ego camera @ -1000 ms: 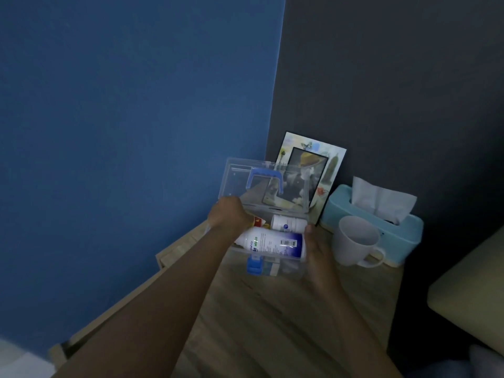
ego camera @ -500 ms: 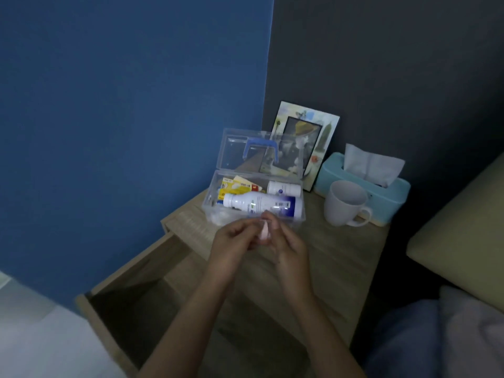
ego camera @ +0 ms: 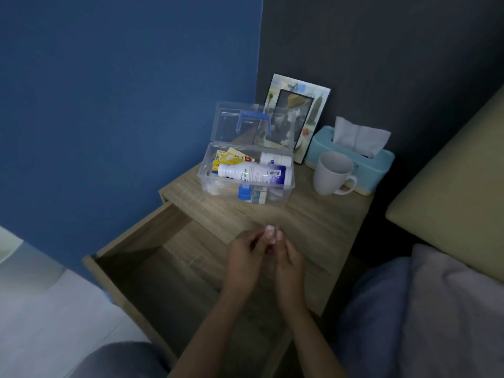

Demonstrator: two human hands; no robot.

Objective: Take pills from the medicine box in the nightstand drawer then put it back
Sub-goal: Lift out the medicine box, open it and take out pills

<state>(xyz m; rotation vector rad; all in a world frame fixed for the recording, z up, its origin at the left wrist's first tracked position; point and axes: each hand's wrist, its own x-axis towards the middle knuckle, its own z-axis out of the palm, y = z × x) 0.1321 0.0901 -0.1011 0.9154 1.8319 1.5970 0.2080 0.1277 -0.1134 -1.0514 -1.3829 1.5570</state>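
Nightstand [ego camera: 313, 222] under medicine box [ego camera: 246, 184], mug [ego camera: 331, 173]

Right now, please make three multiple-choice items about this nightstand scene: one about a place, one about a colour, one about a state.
1. Where does the medicine box stand?
A. on the nightstand top
B. inside the drawer
C. on the bed

2. What colour is the tissue box?
A. red
B. light blue
C. black

3. How is the drawer?
A. shut
B. removed
C. pulled open

Answers:
1 A: the box rests on the wooden top beside the mug.
2 B: its body is pale blue.
3 C: its dark inside shows under the left hand and the right hand.
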